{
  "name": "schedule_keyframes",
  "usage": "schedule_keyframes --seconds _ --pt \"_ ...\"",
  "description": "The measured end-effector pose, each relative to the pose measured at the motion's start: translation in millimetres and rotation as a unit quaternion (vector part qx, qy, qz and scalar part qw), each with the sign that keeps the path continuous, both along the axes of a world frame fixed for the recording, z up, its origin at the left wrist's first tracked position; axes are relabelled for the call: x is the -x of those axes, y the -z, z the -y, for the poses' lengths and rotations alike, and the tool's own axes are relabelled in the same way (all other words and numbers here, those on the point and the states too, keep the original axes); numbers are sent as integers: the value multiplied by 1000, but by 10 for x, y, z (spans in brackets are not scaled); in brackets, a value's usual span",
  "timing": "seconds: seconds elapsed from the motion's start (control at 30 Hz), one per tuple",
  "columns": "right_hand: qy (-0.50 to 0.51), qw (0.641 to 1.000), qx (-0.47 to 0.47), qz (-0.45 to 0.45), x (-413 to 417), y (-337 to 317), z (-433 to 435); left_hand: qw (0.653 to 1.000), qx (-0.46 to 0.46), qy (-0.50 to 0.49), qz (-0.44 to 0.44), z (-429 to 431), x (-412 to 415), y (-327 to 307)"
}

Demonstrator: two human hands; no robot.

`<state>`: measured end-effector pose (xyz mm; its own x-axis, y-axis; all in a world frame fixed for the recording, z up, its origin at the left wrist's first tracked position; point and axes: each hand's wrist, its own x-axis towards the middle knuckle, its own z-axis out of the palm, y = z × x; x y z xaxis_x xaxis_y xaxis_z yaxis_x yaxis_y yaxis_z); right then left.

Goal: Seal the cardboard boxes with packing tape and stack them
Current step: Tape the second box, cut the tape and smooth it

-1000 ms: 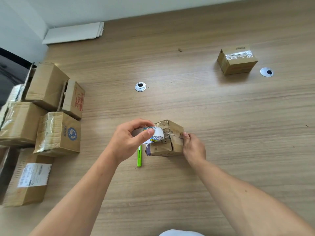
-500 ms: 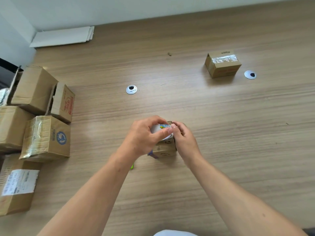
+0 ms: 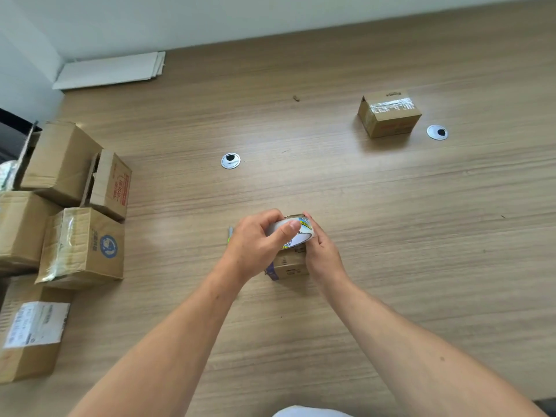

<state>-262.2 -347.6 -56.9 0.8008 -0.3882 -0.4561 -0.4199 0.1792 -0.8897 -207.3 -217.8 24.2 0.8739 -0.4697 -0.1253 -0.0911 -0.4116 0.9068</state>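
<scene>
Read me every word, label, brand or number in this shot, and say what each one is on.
No text is legible.
On the tape roll: blue and yellow printing, blurred.
On the small box beneath it: dark print, too small.
On the far box: black print, too small.
On the open box: red print, blurred.
On the taped box: blue round emblem, characters unreadable.
On the labelled box: white shipping label, too small.
</scene>
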Motion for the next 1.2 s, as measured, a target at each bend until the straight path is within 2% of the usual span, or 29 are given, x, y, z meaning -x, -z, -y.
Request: schedule_keyframes --seconds 0.27,0.67,0.87,1.03,1.2 --pt "-8 999 46 -3 12 -7 15 997 37 3 -67 -4 -34 15" --pt "-32 990 140 1 21 -45 3 997 -63 11 38 -210 -129 -8" --pt "-46 993 100 -32 -13 -81 30 997 -61 3 55 -246 -138 14" --pt "-54 987 140 -56 -33 -84 -16 999 -27 0 39 -253 -104 36" --pt "-57 986 142 -69 -13 -77 -22 997 69 -13 -34 -251 -19 177"
